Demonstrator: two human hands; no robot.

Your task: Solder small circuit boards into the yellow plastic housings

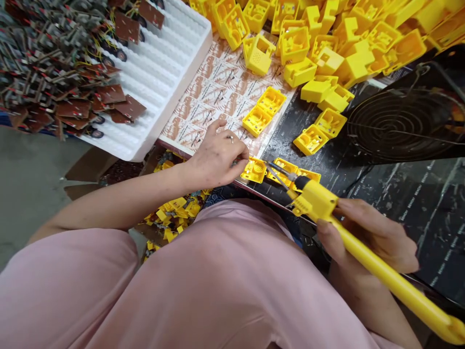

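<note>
My right hand [374, 237] is wrapped round a yellow soldering iron [316, 198] with a long handle. Its metal tip and a thin feed tube point left, over the small open housings at the table edge. My left hand [221, 152], with a ring on one finger, has its thumb and fingertips pinched at the edge of a small yellow plastic housing [255, 170]. Just right of that piece lies a joined pair of yellow housings [281, 170], partly hidden by the iron. Small metal parts show inside several housings.
Two more opened housing pairs [263, 111] [320, 132] lie farther back. Behind them is a heap of yellow housings [327, 53]. A black fan [395, 121] stands at right. At left, a white foam tray [163, 68] bears brown circuit boards [76, 109] with wires. Yellow parts [178, 208] fill a box below.
</note>
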